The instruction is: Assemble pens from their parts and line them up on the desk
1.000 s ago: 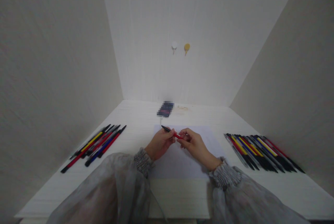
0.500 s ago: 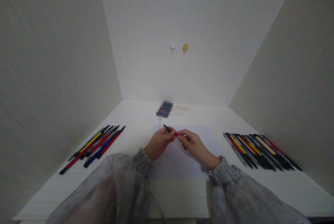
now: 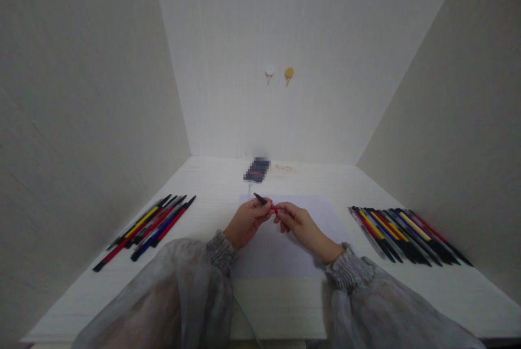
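Both hands meet over a white sheet of paper (image 3: 285, 251) at the middle of the table. My left hand (image 3: 246, 222) pinches the black tip end of a red and black pen (image 3: 264, 203), which points up and to the left. My right hand (image 3: 296, 223) is closed on the red end of the same pen, fingers curled round it. Only a short stretch of the pen shows between the two hands.
A row of several black, red, yellow and blue pens (image 3: 148, 224) lies at the left of the white table (image 3: 203, 186). A larger row of pens (image 3: 407, 235) lies at the right. A blurred dark object (image 3: 256, 170) sits at the back. Walls close in on three sides.
The hands have drawn slightly closer together on the pen, so less of its red barrel shows. The pen rows have not moved.
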`<state>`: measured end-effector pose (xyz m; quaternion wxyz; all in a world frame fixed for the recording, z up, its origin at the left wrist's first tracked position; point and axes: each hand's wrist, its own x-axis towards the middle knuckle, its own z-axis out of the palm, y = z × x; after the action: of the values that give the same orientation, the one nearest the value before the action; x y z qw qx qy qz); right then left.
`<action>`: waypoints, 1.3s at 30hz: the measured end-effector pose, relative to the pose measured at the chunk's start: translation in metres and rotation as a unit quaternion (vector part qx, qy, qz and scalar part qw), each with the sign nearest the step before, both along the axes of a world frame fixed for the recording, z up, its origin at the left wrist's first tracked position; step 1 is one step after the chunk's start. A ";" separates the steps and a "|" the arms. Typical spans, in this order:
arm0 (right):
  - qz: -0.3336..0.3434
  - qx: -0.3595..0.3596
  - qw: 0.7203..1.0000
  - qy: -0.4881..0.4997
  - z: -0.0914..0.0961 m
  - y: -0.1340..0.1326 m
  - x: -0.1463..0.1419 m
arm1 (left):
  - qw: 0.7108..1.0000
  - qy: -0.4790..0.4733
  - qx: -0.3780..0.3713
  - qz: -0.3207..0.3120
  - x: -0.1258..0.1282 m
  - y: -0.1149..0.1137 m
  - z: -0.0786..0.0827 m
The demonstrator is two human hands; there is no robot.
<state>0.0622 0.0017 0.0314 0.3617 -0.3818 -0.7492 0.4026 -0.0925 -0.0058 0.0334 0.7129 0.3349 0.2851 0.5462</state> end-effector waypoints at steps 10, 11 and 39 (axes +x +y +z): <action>-0.084 0.104 0.989 -0.056 -0.002 0.002 0.004 | 0.999 -0.018 -0.018 0.030 -0.001 0.000 0.002; -0.076 0.084 0.993 -0.046 -0.002 0.002 0.004 | 0.999 -0.011 -0.017 0.026 -0.002 0.000 0.002; -0.087 0.191 0.970 -0.119 0.006 -0.005 0.005 | 0.994 0.028 0.032 0.104 -0.003 0.004 0.000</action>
<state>0.0677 -0.0029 0.0374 0.3699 -0.4140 -0.8141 0.1705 -0.0954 -0.0022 0.0336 0.6329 0.3415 0.3208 0.6164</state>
